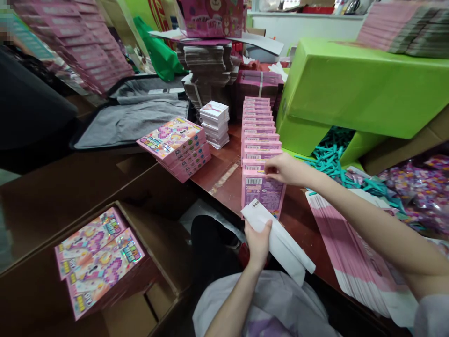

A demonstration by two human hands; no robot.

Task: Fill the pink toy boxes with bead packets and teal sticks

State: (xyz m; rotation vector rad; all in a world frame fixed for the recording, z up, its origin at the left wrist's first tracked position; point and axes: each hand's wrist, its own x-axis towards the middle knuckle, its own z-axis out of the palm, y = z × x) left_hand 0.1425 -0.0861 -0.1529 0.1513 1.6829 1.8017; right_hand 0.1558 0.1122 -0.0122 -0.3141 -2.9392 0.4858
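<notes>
My left hand (258, 243) grips a bundle of white folded sheets (280, 241), held low over my lap at the table's front edge. My right hand (286, 169) reaches across and pinches the top edge of the nearest pink box (262, 193) in a long row of upright pink boxes (257, 131) running away from me along the reddish-brown table (224, 175). Barcodes show on the boxes' backs.
A stack of closed pink boxes (178, 147) lies left of the row, a small white pile (214, 122) behind it. A cardboard carton (154, 262) at lower left holds finished boxes (100, 262). Flat pink sheets (354, 252), teal plastic pieces (333, 154) and a green box (365, 86) lie right.
</notes>
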